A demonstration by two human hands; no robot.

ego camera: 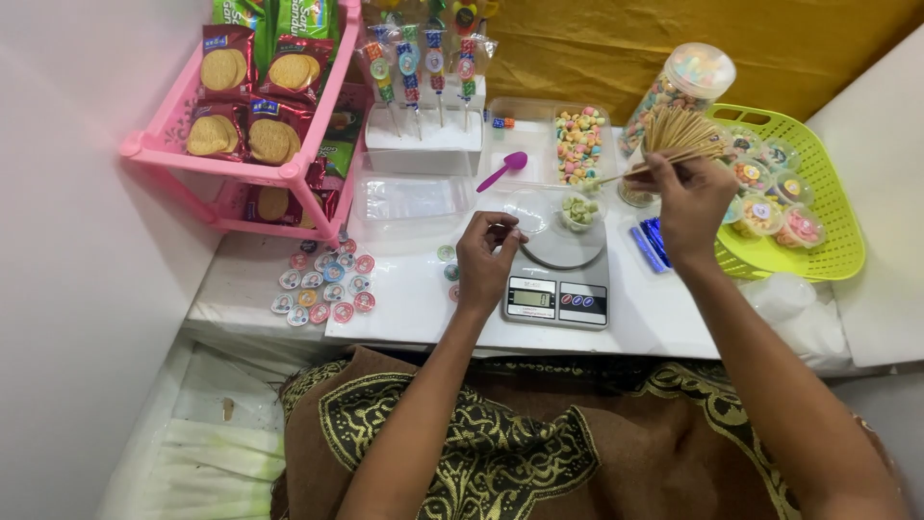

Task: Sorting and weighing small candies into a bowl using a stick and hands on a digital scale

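**Two hands busy: skewer bundle in right, small bit pinched in left**

Right hand [691, 207], right of centre: fingers closed round a fanned bundle of wooden skewers [680, 133], gripped low, tips splaying up toward the clear candy jar [679, 91]. One skewer sticks out left toward the tray of coloured candy pieces [578, 144].

Left hand [486, 262], centre frame: fingertips pinched together on something small; too small to tell what. It sits just left of the digital scale [561, 284].

Handling, my read: skewers are thin, stiff, light and dry, so they'd slide out of a loose grip. Hold the bundle near the lower third, as shown. Pointed ends can snap if bent.

Materials:
- Scale: grey body, round smooth pan, a small clear cup [579, 212] with pale pieces on it.
- Purple plastic spoon [502, 170] upper centre, glossy.
- Yellow-green perforated basket [818, 173] at right, holding lidded round cups.
- Pink plastic rack [168, 149] upper left, foil biscuit packs.
- Round stickers [322, 284] flat on the white table [414, 308].
- White foam block [423, 144] with wrapped candy sticks stood upright.
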